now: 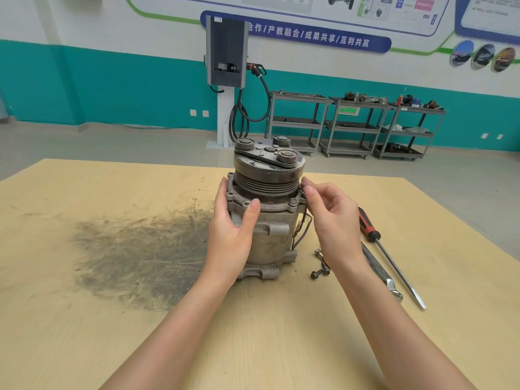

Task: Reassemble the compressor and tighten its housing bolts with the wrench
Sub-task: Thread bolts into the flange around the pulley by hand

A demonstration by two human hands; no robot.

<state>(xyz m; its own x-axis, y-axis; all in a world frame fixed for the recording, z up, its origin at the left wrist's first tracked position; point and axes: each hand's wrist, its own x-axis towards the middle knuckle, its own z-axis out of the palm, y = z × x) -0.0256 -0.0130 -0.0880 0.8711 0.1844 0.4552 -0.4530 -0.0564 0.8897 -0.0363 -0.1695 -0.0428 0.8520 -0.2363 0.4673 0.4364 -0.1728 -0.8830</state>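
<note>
A grey metal compressor (274,235) stands upright on the wooden table (84,319), its dark ribbed pulley and clutch plate on top. My left hand (232,235) wraps around the housing's left side, thumb on the front flange. At the flange's right edge, my right hand (332,218) pinches a bolt with thumb and fingertips; the bolt itself is mostly hidden. One bolt head (293,202) sits in the flange at the front right. A few loose bolts (320,266) lie right of the compressor's base. The silver wrench (384,277) lies further right, partly behind my right forearm.
A red-and-black-handled screwdriver (389,254) lies beside the wrench at the right. A dark smudge of grime (140,254) covers the table left of the compressor. Beyond the table are a wall-mounted charger (226,52) and several metal carts (354,125).
</note>
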